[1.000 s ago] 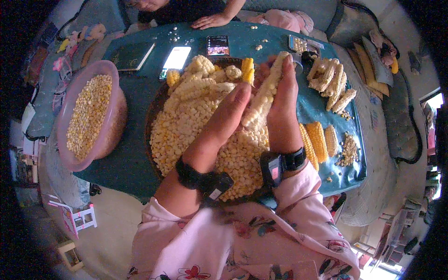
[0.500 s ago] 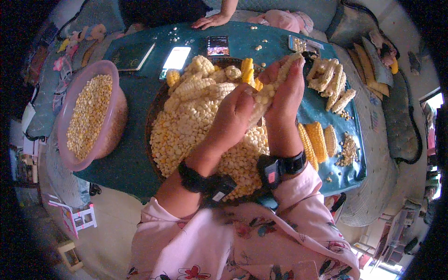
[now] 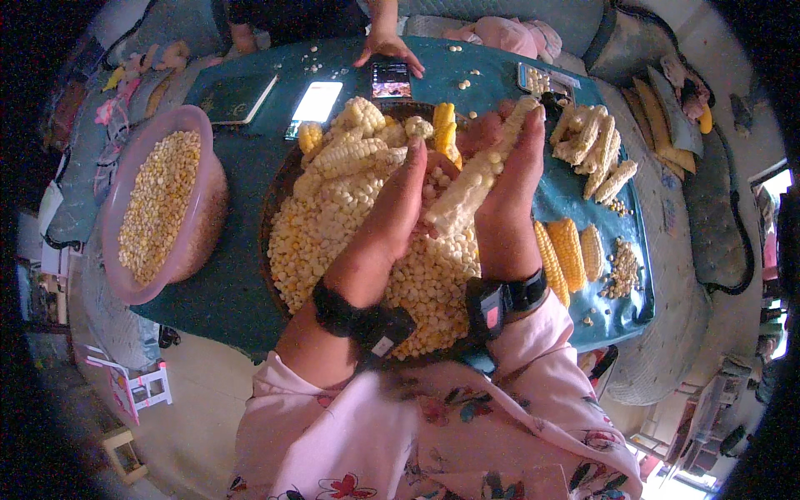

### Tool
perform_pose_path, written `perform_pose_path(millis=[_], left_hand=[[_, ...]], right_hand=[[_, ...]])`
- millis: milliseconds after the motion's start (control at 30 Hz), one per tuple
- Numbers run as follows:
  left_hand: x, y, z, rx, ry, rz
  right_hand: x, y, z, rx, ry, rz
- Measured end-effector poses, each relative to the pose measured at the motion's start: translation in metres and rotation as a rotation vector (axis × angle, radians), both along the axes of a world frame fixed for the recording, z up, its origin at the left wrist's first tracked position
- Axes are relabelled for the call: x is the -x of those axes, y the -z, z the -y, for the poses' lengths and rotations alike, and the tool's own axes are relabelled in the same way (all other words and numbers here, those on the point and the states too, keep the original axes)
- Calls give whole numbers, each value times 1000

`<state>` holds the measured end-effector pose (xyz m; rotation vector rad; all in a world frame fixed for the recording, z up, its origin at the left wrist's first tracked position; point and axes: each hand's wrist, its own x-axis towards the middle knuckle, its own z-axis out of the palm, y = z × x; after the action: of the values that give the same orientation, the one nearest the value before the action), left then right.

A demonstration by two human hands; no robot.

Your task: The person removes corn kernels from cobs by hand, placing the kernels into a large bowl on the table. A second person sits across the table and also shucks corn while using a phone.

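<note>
My right hand (image 3: pixel 518 171) is wrapped around a pale corn cob (image 3: pixel 467 190), mostly stripped, with a few kernels left on it. The cob slants over a round basket heaped with loose corn kernels (image 3: pixel 325 225). Beside the cob's lower end, my left hand (image 3: pixel 398 200) has its thumb raised and its palm opened toward the cob. A few kernels lie in that palm; its fingertips are partly hidden. Behind the left hand, unshelled white corn ears (image 3: pixel 354 154) rest on the heap, and a yellow ear (image 3: pixel 447 133) stands at the basket's far side.
A pink bowl (image 3: pixel 212 200) of kernels is at left. Phones (image 3: pixel 317 107) and a dark notebook (image 3: pixel 237 100) lie farther back. Another person's hand (image 3: pixel 387 48) reaches over one phone. At right are stripped cobs (image 3: pixel 596 142), yellow ears (image 3: pixel 565 254) and a small kernel pile (image 3: pixel 622 271).
My left hand has let go of the cob and opened, baring the cob's stripped lower end. The other person's hand has moved onto the phone.
</note>
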<state>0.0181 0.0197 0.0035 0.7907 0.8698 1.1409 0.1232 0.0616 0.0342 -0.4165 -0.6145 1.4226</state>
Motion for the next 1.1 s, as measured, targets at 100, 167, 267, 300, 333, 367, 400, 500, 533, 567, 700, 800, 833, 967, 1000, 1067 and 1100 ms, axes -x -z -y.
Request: perform_pose_path(millis=[100, 167, 267, 300, 333, 367, 400, 500, 533, 567, 700, 800, 833, 967, 1000, 1067, 1100], left_hand=[[0, -16, 7, -69, 41, -72], [0, -22, 11, -243, 83, -256], [-7, -21, 12, -341, -11, -358], [-9, -20, 13, -412, -70, -398], [-9, -18, 12, -422, -93, -400], [-11, -17, 13, -325, -106, -288], [-13, -16, 14, -226, -118, -176], [-8, -9, 11, -361, -103, -258], [-7, -11, 11, -300, -97, -288], [-5, -12, 9, -334, -107, -330], [0, -8, -1, -574, -145, -500], [3, -15, 4, -548, -114, -522], [-3, -14, 3, -631, -146, -495], [-3, -15, 4, -652, -149, -470], [-2, -18, 5, -626, -134, -461], [-1, -22, 8, -578, -112, -416], [-1, -21, 8, -567, -112, -392]], right_hand=[[-9, 2, -5, 57, 29, -102], [-15, 7, -12, 89, 23, -200], [-13, 9, -12, 140, 52, -196], [-12, 9, -12, 168, 76, -173], [-13, 10, -13, 158, 43, -211], [-14, 9, -11, 118, 12, -165], [-13, 9, -8, 78, -18, -118], [-11, 2, -8, 65, 51, -91], [-11, 1, -8, 52, 59, -67], [-11, 0, -8, 41, 69, -45], [-2, -2, -3, -18, 145, 282], [3, 2, 3, -147, 71, 516], [6, 2, 5, -142, 41, 497], [10, -1, 10, -254, 73, 635], [9, 1, 9, -269, 66, 631], [10, -3, 10, -259, 30, 567], [11, -6, 11, -254, 11, 535]])
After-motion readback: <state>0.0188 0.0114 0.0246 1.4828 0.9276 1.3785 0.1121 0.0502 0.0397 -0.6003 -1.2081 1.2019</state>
